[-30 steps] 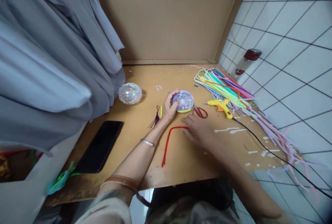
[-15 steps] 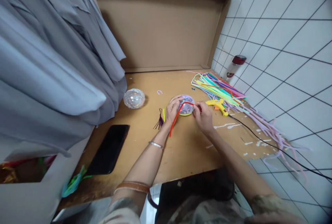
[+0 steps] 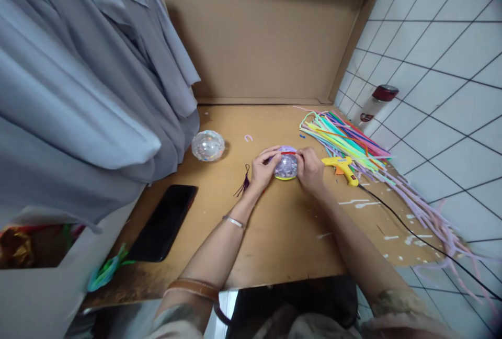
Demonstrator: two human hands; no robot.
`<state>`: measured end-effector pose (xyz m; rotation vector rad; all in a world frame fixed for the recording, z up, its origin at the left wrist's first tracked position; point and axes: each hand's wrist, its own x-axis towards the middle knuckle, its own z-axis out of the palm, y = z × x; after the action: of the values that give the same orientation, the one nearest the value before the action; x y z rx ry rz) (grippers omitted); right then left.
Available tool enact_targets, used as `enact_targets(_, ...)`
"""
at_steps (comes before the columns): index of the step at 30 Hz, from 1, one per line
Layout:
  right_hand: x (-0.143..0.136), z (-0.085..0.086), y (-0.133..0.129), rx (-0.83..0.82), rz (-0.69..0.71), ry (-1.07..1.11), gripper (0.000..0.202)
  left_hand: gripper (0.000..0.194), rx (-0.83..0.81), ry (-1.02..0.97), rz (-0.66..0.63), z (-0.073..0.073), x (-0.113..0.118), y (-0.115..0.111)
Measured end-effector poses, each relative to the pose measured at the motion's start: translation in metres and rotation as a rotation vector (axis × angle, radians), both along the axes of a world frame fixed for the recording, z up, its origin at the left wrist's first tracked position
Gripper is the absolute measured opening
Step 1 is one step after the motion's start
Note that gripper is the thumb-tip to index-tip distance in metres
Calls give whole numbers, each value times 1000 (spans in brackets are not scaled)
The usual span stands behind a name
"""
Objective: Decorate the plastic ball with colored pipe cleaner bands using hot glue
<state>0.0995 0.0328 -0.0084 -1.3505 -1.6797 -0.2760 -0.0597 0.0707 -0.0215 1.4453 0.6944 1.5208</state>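
Between my hands, a clear plastic ball [image 3: 286,169] rests at the table's middle, with purple strips over its top and a yellow one along its lower edge. A red pipe cleaner [image 3: 289,153] lies across its upper side. My left hand [image 3: 262,171] is closed around the ball's left side, thumb by the red strip's left end. On the right, my right hand [image 3: 311,170] pinches the red pipe cleaner against the ball. Fingertips are partly hidden behind both. A dark purple tassel [image 3: 243,184] lies left of my left hand.
A second clear ball [image 3: 208,146] sits further left. Coloured pipe cleaners [image 3: 347,137] and a corded yellow glue gun [image 3: 345,167] lie on the right. A black phone [image 3: 163,223] is at the left, a lidded bottle [image 3: 376,104] by the tiled wall. Cardboard [image 3: 262,35] stands behind.
The red pipe cleaner's loose end, which hung over my left wrist, no longer hangs there; the strip now lies across the ball between both hands. The camera view has shifted slightly.
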Motion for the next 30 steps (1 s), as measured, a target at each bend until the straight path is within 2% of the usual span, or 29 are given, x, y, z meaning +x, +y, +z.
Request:
enact_targets(5,2,-3,-4,15,65,103,23,35,-46,-2,74,-1,7,-6)
enact_targets(9,8,-7,-4,-7,42,139,25,35,-69,26,161,-4,9,-9)
enact_targets(13,14,-9,-2,-10,26,160,25,35,11,164,215,-4,5,-11)
enact_targets(21,18,-10,-2,53,55,91,25,30,194,286,91,-4,0,-15)
enact_targets(24,20,-11,-1,66,43,100,24,28,267,335,93,-6,1,-14)
enact_targets(30,23,-11,-1,60,71,100,28,22,232,287,66,-8,-3,-10)
